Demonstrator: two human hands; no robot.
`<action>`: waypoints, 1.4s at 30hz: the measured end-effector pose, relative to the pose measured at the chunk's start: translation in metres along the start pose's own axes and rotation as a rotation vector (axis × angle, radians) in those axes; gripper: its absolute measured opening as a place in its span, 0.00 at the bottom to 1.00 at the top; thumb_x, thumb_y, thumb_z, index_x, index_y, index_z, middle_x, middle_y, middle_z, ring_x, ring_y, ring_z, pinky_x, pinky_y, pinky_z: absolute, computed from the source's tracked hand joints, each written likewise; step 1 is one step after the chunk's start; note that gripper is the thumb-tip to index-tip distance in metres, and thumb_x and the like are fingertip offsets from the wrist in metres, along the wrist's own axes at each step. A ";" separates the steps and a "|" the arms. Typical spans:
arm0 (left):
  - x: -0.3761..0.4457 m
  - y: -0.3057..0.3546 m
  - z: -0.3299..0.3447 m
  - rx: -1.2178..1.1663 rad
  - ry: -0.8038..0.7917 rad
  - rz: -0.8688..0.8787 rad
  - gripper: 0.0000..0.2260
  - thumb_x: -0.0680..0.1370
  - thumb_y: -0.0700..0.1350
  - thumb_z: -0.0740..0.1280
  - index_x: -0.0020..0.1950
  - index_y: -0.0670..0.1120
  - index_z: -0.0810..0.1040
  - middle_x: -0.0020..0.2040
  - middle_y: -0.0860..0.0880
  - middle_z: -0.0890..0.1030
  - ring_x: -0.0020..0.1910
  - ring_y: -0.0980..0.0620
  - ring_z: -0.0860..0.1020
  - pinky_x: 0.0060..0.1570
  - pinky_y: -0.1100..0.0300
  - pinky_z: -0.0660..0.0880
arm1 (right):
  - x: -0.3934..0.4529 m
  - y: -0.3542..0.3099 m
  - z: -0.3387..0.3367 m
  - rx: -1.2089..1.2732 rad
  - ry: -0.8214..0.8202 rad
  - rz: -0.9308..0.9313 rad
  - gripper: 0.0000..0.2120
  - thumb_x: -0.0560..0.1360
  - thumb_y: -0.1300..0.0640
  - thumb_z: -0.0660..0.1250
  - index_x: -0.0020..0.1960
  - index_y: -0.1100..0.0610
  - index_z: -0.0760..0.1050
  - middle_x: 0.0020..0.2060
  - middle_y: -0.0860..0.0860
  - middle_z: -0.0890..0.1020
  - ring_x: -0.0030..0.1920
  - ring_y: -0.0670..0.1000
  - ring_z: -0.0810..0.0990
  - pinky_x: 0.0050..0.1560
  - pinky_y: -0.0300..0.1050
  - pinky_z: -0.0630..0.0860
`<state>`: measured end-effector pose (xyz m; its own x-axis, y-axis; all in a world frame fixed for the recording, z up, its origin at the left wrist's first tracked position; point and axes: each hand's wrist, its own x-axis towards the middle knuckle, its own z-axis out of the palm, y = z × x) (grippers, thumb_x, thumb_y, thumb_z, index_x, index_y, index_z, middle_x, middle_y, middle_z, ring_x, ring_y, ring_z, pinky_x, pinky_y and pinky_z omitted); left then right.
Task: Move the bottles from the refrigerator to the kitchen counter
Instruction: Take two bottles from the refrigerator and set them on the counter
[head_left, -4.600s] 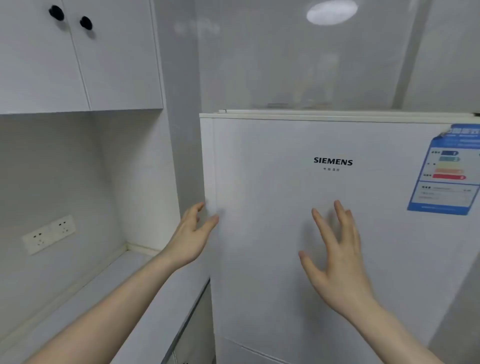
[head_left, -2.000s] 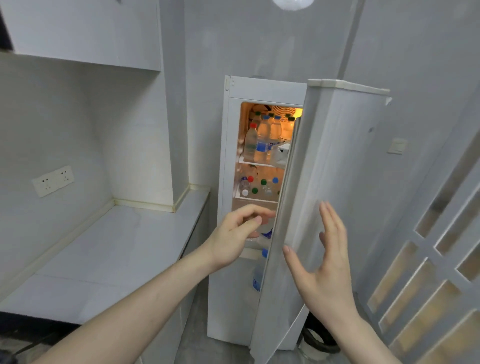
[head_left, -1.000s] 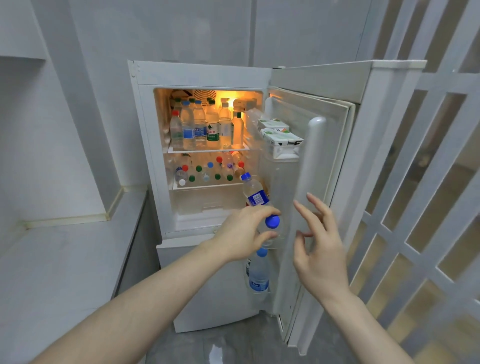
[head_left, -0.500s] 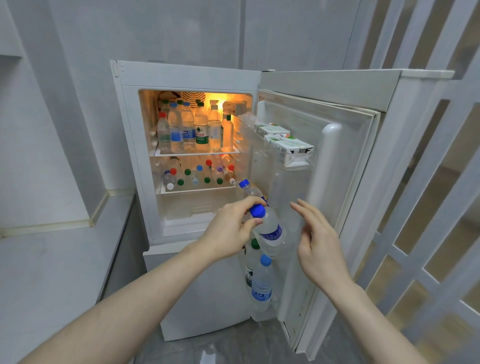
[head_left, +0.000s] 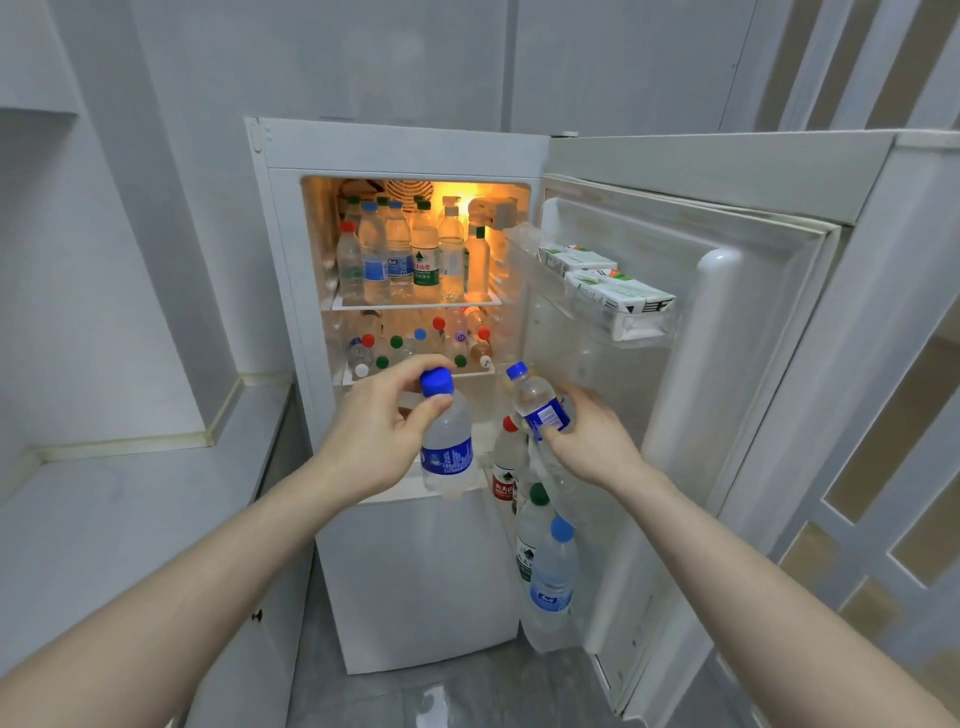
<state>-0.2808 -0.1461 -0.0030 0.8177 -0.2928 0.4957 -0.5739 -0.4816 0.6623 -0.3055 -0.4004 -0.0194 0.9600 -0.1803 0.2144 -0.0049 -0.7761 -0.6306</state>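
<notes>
Now, fridge (head_left: 395, 150) open beside counter (head_left: 130, 499); left hand (head_left: 379, 431) pinching one blue-capped bottle (head_left: 445, 447) at the neck, right hand (head_left: 587, 441) wrapped around another bottle (head_left: 537, 402). Best lifted clear, kept upright, then swung left.

counter (head_left: 130, 499) left of refrigerator (head_left: 395, 150) | open door (head_left: 727, 322) right | bottles (head_left: 400, 260) on shelves inside
</notes>
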 end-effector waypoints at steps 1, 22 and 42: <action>-0.002 -0.002 -0.004 0.014 0.008 -0.016 0.15 0.82 0.49 0.68 0.69 0.57 0.76 0.59 0.59 0.81 0.54 0.59 0.80 0.51 0.57 0.79 | 0.006 -0.001 0.002 -0.003 -0.030 -0.005 0.12 0.79 0.53 0.69 0.59 0.58 0.77 0.50 0.54 0.82 0.50 0.56 0.80 0.50 0.51 0.77; -0.050 -0.031 -0.046 0.058 0.027 -0.190 0.14 0.80 0.52 0.69 0.66 0.59 0.77 0.55 0.61 0.82 0.45 0.60 0.82 0.48 0.55 0.80 | 0.017 0.036 0.023 0.012 0.063 -0.081 0.24 0.67 0.56 0.79 0.61 0.51 0.77 0.49 0.46 0.84 0.47 0.46 0.82 0.38 0.29 0.70; -0.192 -0.060 -0.124 0.295 0.503 -0.743 0.10 0.79 0.51 0.70 0.60 0.62 0.79 0.56 0.65 0.81 0.50 0.58 0.82 0.53 0.53 0.80 | -0.003 -0.141 0.196 0.495 -0.779 -0.523 0.25 0.67 0.61 0.76 0.59 0.41 0.76 0.48 0.41 0.85 0.47 0.47 0.84 0.49 0.47 0.83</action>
<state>-0.4092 0.0418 -0.0680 0.8149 0.5305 0.2333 0.1770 -0.6112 0.7714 -0.2524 -0.1718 -0.0777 0.7252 0.6779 0.1204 0.4071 -0.2813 -0.8690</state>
